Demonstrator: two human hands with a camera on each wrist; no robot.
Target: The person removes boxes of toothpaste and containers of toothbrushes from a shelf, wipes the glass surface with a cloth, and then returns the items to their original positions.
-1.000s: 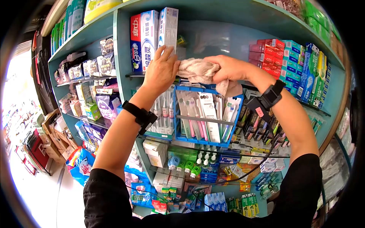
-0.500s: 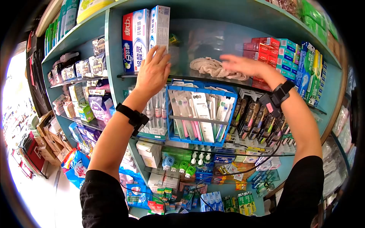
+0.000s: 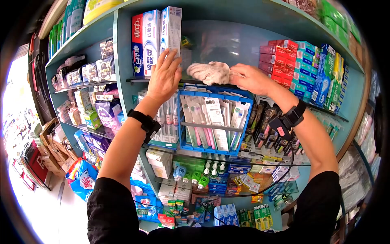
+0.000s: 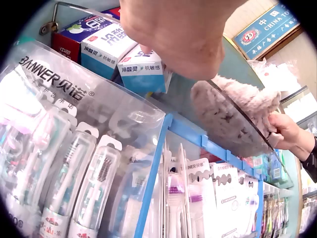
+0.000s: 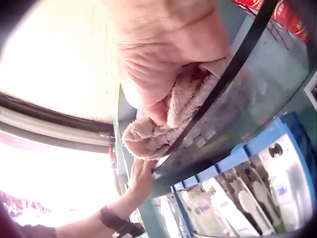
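On the glass shelf lies a crumpled greyish-pink cloth, its right end gripped by the right hand. The right wrist view shows the fingers curled round the cloth above the dark shelf edge. The left hand has its fingers extended against the front of upright toothpaste boxes at the shelf's left end. In the left wrist view the left hand partly covers the boxes.
Below the shelf hangs a blue-framed rack of toothbrushes, with darker toothbrush packs beside it. Stacked red boxes and teal boxes stand at the right. A cable hangs from the right wrist.
The right hand let go of the cloth half a second ago at the right, and now grips it again, farther left. The left hand stays at the boxes; the view has shifted slightly.
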